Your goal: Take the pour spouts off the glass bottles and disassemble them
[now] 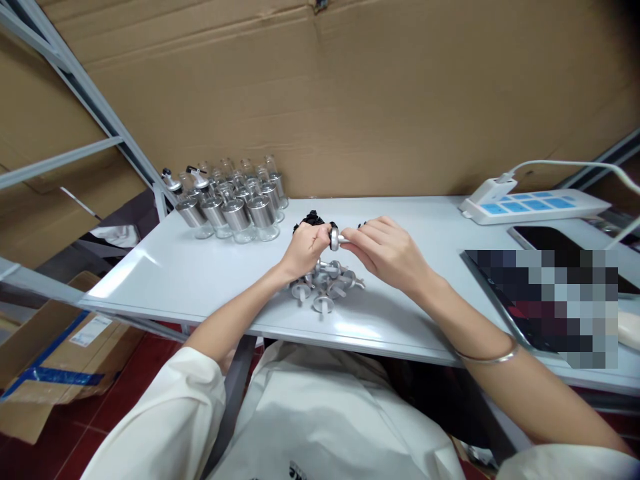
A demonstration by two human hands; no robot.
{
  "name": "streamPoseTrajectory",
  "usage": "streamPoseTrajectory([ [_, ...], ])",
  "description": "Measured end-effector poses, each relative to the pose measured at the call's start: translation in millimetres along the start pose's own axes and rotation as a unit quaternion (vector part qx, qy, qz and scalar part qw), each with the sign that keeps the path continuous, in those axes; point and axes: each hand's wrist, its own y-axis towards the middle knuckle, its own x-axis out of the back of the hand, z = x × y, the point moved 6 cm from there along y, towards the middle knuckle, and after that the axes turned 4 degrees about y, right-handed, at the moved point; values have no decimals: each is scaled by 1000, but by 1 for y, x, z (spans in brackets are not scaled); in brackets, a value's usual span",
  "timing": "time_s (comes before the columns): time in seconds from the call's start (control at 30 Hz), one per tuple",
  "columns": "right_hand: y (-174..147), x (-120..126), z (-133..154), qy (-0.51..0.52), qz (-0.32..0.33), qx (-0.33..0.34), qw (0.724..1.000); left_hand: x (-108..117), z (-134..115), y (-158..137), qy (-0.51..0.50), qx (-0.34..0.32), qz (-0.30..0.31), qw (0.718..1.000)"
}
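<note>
My left hand [309, 245] is closed round one end of a metal bottle pourer [335, 239], with a black part showing at its disc. The fingers of my right hand [387, 252] are closed on the pourer's thin, light-coloured end. Both hands meet just above the table. Below them lies a loose heap of silvery pourer tops [323, 305] with pale stems. Partly hidden behind my left hand is a small pile of black pieces [313, 219]. A little black also shows by my right fingers, too small to make out.
Several glass bottles with steel sleeves [236, 217] stand at the back left; two carry pourers. To the right are a tablet [500, 303], a phone [545, 243] and a power strip [537, 205]. Cardboard [375, 100] walls the back, and an opened carton [75, 353] sits on the floor.
</note>
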Motion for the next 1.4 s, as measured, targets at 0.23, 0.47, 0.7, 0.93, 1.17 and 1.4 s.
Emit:
streamPoseTrajectory([
  [0.23,-2,3,1,-36,-33,27,998,0,5,-4,-132,60,28,989],
  [0.47,-8,-10,-11,-17,13,-35,999,-3,-3,-5,-60,22,37,997],
  [0.7,-14,-32,-15,314,136,-247,907,1,-5,-7,89,-50,-26,994],
  [0.93,-25,-51,7,720,217,-396,527,6,-21,-11,177,-169,-59,968],
  [1.17,-28,-48,16,776,241,-385,437,6,-31,-18,275,-284,-71,916],
  [1.4,-18,-45,9,688,207,-373,588,16,-34,-15,313,-312,-99,892],
])
